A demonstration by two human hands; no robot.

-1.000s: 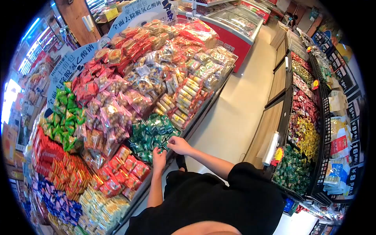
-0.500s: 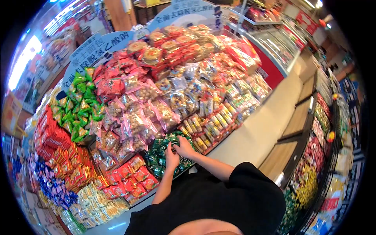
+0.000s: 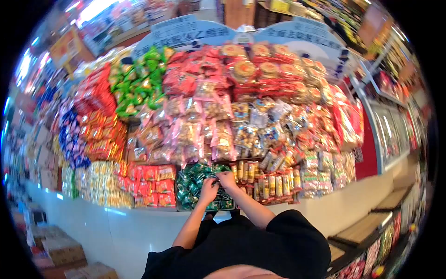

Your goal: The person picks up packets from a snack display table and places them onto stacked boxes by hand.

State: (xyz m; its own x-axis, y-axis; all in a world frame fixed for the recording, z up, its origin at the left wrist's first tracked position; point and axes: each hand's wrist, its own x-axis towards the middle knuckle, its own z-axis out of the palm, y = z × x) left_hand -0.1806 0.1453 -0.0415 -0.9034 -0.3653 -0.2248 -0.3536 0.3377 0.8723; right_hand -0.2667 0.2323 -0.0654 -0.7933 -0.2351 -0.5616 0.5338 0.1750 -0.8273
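My left hand [image 3: 209,189] and my right hand [image 3: 226,181] meet over a tray [image 3: 225,204] of small dark green packets [image 3: 188,181] at the front of the display. The fingers of both hands are pinched close together, around what looks like one of these dark green packets; they partly cover it. Just right of my right hand lie brown and gold wrapped bars [image 3: 277,186]. Red packets [image 3: 153,179] fill the section to the left of the green ones. Behind the hands rise clear bags with pink edges [image 3: 188,132].
Bright green packets [image 3: 139,83], red bags [image 3: 197,74] and round biscuit packs [image 3: 269,69] are heaped behind. Blue signs [image 3: 302,39] stand along the back. A glass-fronted freezer [image 3: 388,135] is at right, cardboard boxes [image 3: 60,249] at lower left, and wooden shelves [image 3: 362,228] at lower right.
My view has turned, so the display now lies level and the freezer sits farther right and lower. Both hands stay close together over the green packets.
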